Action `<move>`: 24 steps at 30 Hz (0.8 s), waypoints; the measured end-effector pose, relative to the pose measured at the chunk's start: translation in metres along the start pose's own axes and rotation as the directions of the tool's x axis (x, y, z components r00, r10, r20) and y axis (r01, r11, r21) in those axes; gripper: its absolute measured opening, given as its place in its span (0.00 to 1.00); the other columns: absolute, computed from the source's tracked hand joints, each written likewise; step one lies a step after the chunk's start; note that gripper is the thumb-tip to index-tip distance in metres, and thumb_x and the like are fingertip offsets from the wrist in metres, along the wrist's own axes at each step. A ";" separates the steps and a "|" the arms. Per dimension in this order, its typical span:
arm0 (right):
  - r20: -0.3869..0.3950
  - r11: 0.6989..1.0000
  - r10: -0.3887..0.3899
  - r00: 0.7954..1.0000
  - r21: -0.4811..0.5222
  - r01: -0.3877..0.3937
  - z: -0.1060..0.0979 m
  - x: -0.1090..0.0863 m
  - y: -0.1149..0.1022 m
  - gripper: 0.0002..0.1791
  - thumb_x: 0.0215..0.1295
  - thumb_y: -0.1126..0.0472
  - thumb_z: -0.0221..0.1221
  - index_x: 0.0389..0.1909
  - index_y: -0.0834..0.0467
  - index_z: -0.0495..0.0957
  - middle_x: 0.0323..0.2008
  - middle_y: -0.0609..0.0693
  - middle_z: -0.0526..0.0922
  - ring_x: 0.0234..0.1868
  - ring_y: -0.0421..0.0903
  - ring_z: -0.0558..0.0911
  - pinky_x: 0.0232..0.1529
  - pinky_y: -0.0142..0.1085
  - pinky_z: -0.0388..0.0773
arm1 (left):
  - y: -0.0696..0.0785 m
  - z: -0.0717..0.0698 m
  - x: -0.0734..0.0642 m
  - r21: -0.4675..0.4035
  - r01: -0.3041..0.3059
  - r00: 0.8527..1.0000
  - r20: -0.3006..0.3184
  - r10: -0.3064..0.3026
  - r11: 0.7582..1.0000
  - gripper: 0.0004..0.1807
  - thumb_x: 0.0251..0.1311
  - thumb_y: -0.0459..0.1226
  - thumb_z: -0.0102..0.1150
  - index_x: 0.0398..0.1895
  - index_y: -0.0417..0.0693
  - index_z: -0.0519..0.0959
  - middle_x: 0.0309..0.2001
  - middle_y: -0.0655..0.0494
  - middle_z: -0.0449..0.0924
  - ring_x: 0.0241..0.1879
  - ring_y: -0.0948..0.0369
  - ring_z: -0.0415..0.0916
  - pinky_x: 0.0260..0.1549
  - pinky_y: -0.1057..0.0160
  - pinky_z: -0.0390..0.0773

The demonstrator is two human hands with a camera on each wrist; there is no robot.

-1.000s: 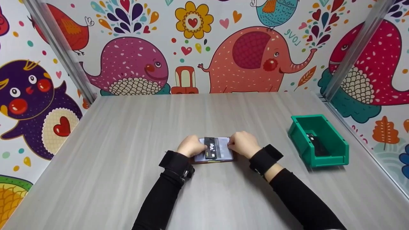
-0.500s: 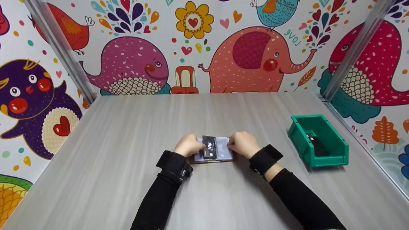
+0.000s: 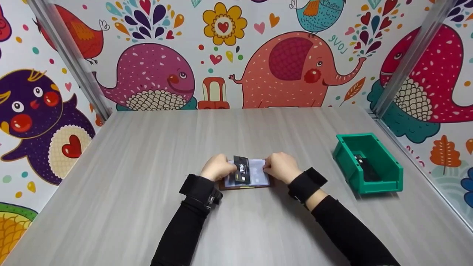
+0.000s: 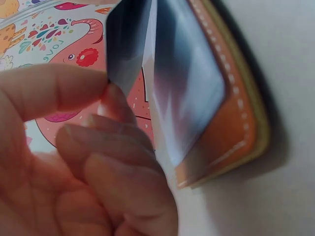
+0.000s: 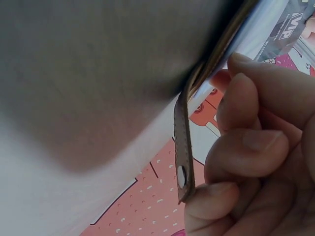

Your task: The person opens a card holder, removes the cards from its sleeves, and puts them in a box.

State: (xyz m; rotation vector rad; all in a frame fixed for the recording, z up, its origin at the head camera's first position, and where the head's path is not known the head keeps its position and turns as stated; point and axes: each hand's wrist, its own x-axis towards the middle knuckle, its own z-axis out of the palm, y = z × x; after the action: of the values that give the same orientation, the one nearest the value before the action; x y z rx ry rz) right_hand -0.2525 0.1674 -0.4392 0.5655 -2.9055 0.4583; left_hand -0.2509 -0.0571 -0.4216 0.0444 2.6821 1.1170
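Observation:
A brown leather card holder (image 4: 241, 123) with clear plastic sleeves (image 3: 258, 171) lies open in the middle of the table. My left hand (image 3: 218, 168) pinches the edge of a black card (image 3: 242, 170) marked "Vip" between thumb and forefinger. That card is tilted up over the sleeves, its left edge raised. On the opposite side, my right hand (image 3: 282, 167) pinches the edge of the sleeves, thumb against forefinger. Seen from the right wrist, the holder's strap (image 5: 182, 142) with a metal snap sticks out beside the curled fingers.
To the right stands a green plastic bin (image 3: 369, 162) with a few dark cards (image 3: 366, 168) inside. The grey wood-grain table (image 3: 147, 155) is bounded by cartoon-printed walls (image 3: 218, 59) at the back and sides.
My left hand has shifted slightly left, and the black card has slid left a little and tilted up. The right hand stays on the sleeve edge.

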 end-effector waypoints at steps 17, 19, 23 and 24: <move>-0.011 1.000 -0.012 1.000 0.015 0.012 0.001 -0.001 0.003 0.02 0.53 0.61 0.73 0.25 0.54 0.89 0.27 0.48 0.87 0.28 0.50 0.83 0.29 0.47 0.79 | -0.001 -0.017 -0.004 -0.058 -0.056 0.998 -0.009 0.056 0.997 0.20 0.52 0.34 0.62 0.10 0.53 0.63 0.16 0.61 0.63 0.17 0.64 0.61 0.15 0.68 0.61; -0.010 1.000 -0.022 1.000 0.019 0.022 0.001 -0.001 0.004 0.02 0.53 0.61 0.72 0.26 0.55 0.89 0.28 0.48 0.87 0.29 0.50 0.83 0.30 0.47 0.79 | 0.000 -0.020 -0.005 -0.076 -0.055 0.998 0.001 0.055 0.996 0.21 0.53 0.35 0.63 0.10 0.53 0.62 0.15 0.61 0.62 0.16 0.64 0.60 0.15 0.69 0.60; -0.008 0.998 -0.051 0.999 0.034 0.051 0.001 -0.003 0.006 0.02 0.55 0.62 0.71 0.29 0.56 0.89 0.30 0.49 0.87 0.31 0.51 0.84 0.33 0.46 0.80 | 0.001 -0.023 -0.008 -0.115 -0.075 0.997 0.005 0.076 0.991 0.21 0.54 0.35 0.63 0.11 0.52 0.64 0.15 0.61 0.60 0.15 0.65 0.58 0.13 0.70 0.59; -0.009 0.998 -0.057 0.998 0.039 0.058 0.001 -0.003 0.007 0.02 0.56 0.62 0.71 0.30 0.56 0.90 0.30 0.49 0.87 0.31 0.51 0.84 0.34 0.46 0.80 | 0.002 -0.023 -0.008 -0.124 -0.082 0.997 0.007 0.083 0.989 0.21 0.54 0.34 0.63 0.11 0.52 0.64 0.15 0.62 0.60 0.14 0.66 0.58 0.13 0.70 0.59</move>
State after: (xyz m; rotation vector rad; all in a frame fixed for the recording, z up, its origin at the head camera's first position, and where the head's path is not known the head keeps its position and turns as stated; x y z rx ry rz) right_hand -0.2520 0.1740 -0.4427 0.6494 -2.8701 0.5091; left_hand -0.2486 -0.0731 -0.4031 0.1414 2.6157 1.3014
